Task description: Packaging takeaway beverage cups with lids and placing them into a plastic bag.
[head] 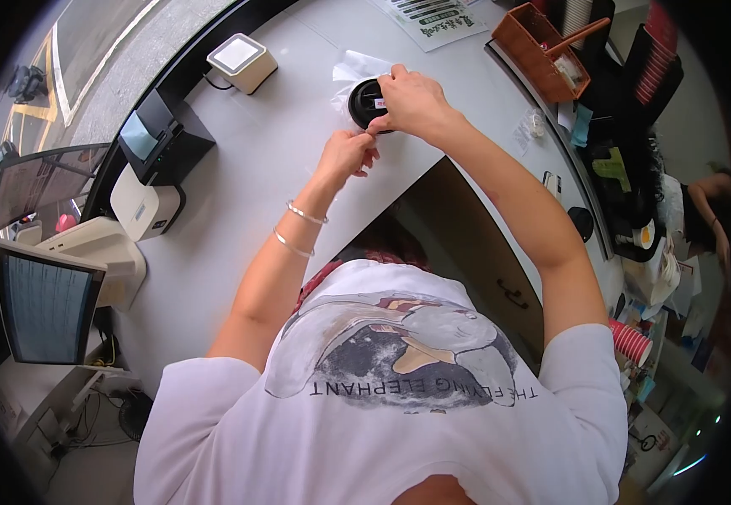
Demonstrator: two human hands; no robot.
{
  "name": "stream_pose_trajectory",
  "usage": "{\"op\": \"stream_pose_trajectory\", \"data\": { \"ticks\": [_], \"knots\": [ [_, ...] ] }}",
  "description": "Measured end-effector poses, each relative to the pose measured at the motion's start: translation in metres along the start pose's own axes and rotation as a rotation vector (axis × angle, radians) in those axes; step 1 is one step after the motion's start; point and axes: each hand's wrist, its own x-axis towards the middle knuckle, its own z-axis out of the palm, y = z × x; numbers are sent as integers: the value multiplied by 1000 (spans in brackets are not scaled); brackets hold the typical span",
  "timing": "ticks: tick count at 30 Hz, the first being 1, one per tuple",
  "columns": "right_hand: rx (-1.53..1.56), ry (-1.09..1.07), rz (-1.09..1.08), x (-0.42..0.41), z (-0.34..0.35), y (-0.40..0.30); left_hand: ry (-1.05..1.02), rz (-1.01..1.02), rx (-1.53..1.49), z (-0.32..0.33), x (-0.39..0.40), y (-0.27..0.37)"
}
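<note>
A cup with a black lid (363, 107) stands on the white counter, seen from above, with a small printed sticker on the lid. Thin clear plastic, apparently a bag (356, 66), lies around its far and left sides. My right hand (419, 104) spans the lid's right part, fingers at the far edge and thumb at the near edge, covering some of it. Close to that thumb, the fingertips of my left hand (347, 154) are pinched together at the cup's near side, seemingly on the plastic. The cup's body is hidden below the lid.
On the white counter (233, 183), a small scanner box (243, 61), a black printer (166, 142), a white printer (145, 205) and a monitor (49, 303) stand left. A printed sheet (431, 22) lies far off; a brown basket (542, 53) sits right. Another person (706, 208) is at far right.
</note>
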Motion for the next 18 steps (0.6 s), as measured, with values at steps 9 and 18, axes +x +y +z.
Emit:
{"op": "stream_pose_trajectory", "data": {
  "ticks": [9,18],
  "knots": [
    [54,73,-15,11,-6,-14,370,318,564,-16,-4,52],
    [120,70,-102,-4,5,-11,95,310,1026,-44,84,72]
  ]
}}
